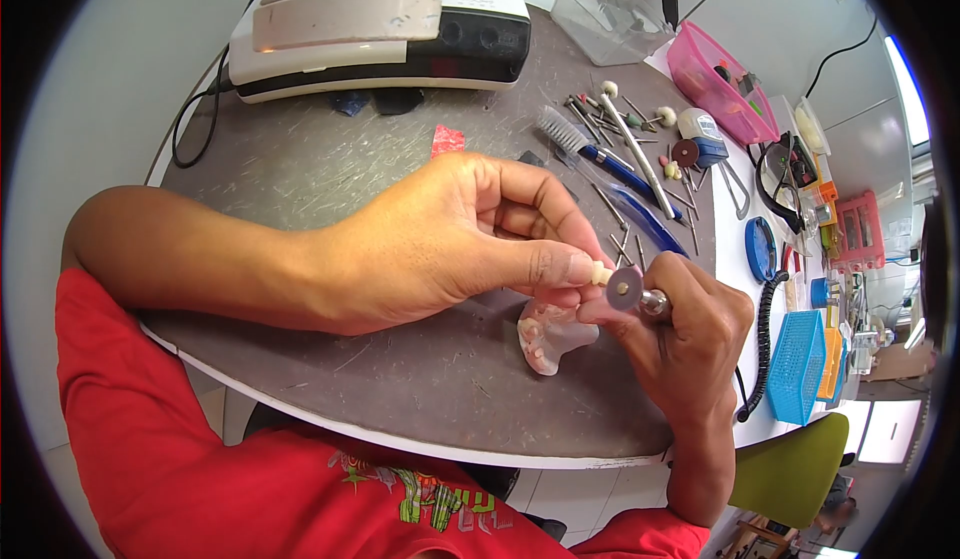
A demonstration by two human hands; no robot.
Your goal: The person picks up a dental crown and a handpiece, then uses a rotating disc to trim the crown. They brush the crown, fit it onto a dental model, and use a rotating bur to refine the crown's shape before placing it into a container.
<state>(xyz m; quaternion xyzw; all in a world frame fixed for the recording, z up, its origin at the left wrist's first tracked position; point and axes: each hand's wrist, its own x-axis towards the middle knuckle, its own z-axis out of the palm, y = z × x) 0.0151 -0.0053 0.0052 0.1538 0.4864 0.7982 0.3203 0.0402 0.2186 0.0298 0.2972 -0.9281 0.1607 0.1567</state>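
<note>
My left hand (480,234) comes in from the left and pinches a small tooth-coloured piece (600,273) between thumb and fingertips. Against or very near that piece is a round grey disc (625,289) on the tip of a metal handpiece (654,303). The handpiece is gripped by my right hand (690,334), whose fingers are curled round it. Both hands meet at the fingertips. Just below them a pale dental cast (545,339) rests on the dark table (400,389), its upper part partly hidden by my fingers.
Behind my hands lie a brush (565,131), loose burs (610,119) and a small white and blue jar (703,137). A white machine (480,34) stands at the back left. To the right are a pink bin (720,89), a blue basket (797,367) and a coiled black cord (765,344).
</note>
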